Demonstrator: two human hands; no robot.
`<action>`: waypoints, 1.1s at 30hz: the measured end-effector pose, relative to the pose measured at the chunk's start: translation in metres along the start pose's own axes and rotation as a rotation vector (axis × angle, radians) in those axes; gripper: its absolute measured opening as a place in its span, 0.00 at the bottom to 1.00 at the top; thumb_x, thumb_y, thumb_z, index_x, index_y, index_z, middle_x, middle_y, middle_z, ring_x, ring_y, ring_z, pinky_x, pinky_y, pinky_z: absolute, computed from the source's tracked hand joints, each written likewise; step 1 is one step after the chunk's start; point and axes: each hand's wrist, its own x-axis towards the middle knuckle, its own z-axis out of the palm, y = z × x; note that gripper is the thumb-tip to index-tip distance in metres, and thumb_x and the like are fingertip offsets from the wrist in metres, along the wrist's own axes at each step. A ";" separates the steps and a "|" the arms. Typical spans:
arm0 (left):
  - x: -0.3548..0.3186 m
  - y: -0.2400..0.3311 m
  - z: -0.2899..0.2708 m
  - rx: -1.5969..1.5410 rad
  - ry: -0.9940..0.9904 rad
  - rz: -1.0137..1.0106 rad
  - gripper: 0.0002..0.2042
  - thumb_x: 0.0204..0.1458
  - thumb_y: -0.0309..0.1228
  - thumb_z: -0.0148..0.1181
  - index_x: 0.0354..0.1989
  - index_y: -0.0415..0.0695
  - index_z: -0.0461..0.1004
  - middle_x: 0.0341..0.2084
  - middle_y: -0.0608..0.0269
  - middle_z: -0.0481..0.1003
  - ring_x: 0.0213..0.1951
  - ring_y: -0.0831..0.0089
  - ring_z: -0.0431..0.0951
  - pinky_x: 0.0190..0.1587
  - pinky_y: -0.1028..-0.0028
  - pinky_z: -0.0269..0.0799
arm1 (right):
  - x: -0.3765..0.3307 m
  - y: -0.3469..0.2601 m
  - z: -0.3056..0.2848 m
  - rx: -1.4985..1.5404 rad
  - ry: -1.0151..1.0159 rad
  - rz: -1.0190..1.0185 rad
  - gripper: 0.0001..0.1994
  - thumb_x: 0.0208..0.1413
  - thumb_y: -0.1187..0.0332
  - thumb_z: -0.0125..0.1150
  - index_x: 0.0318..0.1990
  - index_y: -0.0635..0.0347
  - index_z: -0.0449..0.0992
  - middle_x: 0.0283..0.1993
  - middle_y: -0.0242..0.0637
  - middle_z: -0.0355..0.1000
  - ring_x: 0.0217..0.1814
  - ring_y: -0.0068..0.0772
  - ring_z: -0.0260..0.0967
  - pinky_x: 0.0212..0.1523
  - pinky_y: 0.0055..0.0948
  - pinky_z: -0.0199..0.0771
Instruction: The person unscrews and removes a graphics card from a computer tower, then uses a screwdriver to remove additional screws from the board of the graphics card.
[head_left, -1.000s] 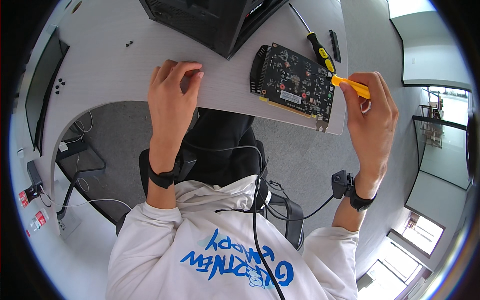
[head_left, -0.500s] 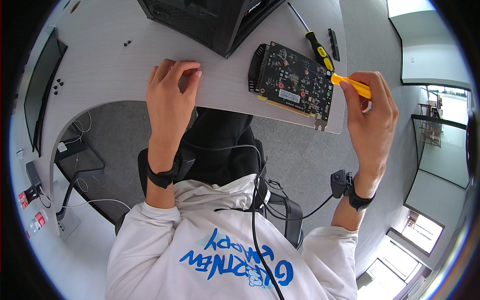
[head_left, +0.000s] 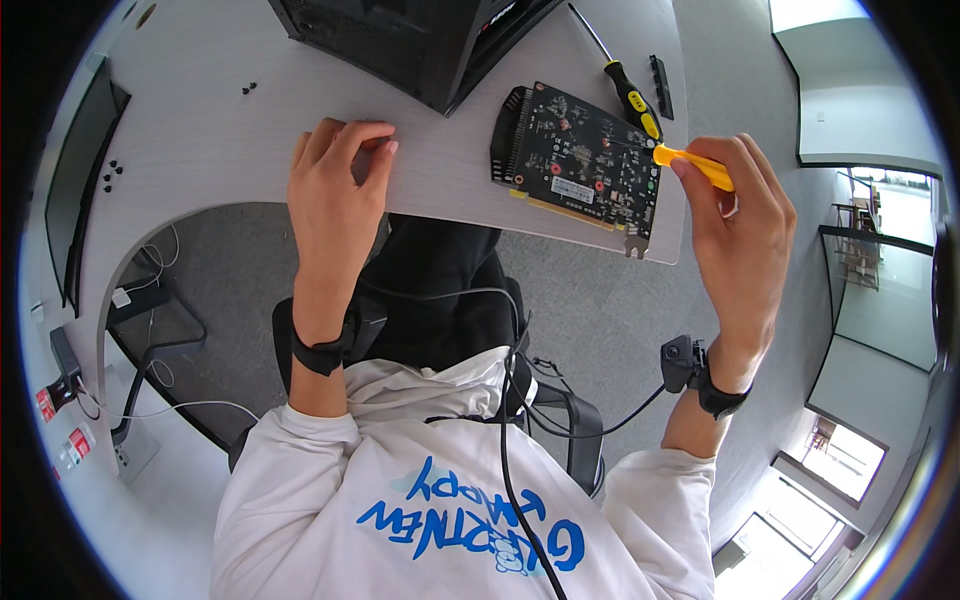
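A black graphics card (head_left: 575, 165) lies at the desk's right end, circuit side up, its gold edge connector toward me. My right hand (head_left: 740, 195) grips the yellow handle of a screwdriver (head_left: 695, 168) between thumb and fingers. The thin shaft points left, low over the card; whether the tip touches a screw is too small to tell. Over the desk to the left, near its front edge, my left hand (head_left: 340, 170) holds nothing. Its fingers are loosely bent, with a small gap between thumb and index finger.
A second screwdriver (head_left: 632, 100), black and yellow, lies just beyond the card beside a narrow black bracket (head_left: 661, 87). At the far middle stands a black computer case (head_left: 390, 45). Small black screws (head_left: 110, 176) lie in groups on the left, near a monitor (head_left: 85, 185).
The whole view has shifted slightly. My right hand keeps its grip on the yellow screwdriver over the card, with its fingers slightly turned. My left hand stays in place.
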 end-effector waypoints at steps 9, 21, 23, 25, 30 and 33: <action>-0.001 -0.002 0.001 0.000 0.027 0.054 0.05 0.54 0.26 0.68 0.38 0.48 0.81 0.31 0.69 0.78 0.34 0.67 0.74 0.38 0.67 0.72 | 0.032 0.008 0.002 -0.117 -0.077 -0.009 0.14 0.61 0.62 0.69 0.32 0.64 0.77 0.24 0.41 0.75 0.25 0.42 0.75 0.29 0.35 0.73; -0.003 -0.003 0.004 -0.034 0.045 0.040 0.04 0.55 0.27 0.67 0.37 0.48 0.81 0.31 0.68 0.77 0.36 0.65 0.75 0.39 0.66 0.73 | 0.047 0.003 0.008 -0.230 -0.094 0.089 0.18 0.65 0.54 0.64 0.32 0.62 0.79 0.21 0.43 0.76 0.24 0.44 0.78 0.29 0.36 0.75; -0.002 -0.004 0.003 -0.022 0.045 0.041 0.04 0.55 0.27 0.67 0.37 0.48 0.81 0.30 0.68 0.77 0.36 0.64 0.75 0.39 0.65 0.73 | 0.045 0.001 0.009 -0.214 -0.125 0.132 0.18 0.65 0.55 0.63 0.32 0.62 0.79 0.21 0.43 0.76 0.25 0.44 0.78 0.31 0.36 0.76; -0.001 -0.004 0.004 -0.017 0.040 0.048 0.04 0.55 0.27 0.67 0.37 0.48 0.81 0.30 0.67 0.77 0.36 0.64 0.75 0.39 0.65 0.73 | 0.040 0.005 0.012 -0.146 -0.087 0.040 0.13 0.66 0.60 0.62 0.36 0.62 0.79 0.21 0.44 0.76 0.26 0.46 0.77 0.35 0.38 0.76; -0.002 -0.006 0.003 -0.028 0.032 0.070 0.04 0.54 0.27 0.67 0.37 0.48 0.81 0.30 0.67 0.77 0.35 0.62 0.75 0.40 0.64 0.72 | 0.041 0.011 0.009 0.029 -0.144 0.011 0.08 0.64 0.68 0.63 0.44 0.61 0.74 0.27 0.47 0.77 0.30 0.50 0.76 0.38 0.42 0.74; -0.002 -0.007 0.003 -0.034 0.022 0.068 0.05 0.54 0.27 0.67 0.38 0.48 0.81 0.31 0.66 0.77 0.36 0.61 0.75 0.40 0.64 0.72 | 0.041 0.013 0.006 0.097 -0.186 -0.026 0.10 0.62 0.70 0.64 0.46 0.61 0.70 0.31 0.49 0.77 0.32 0.52 0.75 0.38 0.43 0.72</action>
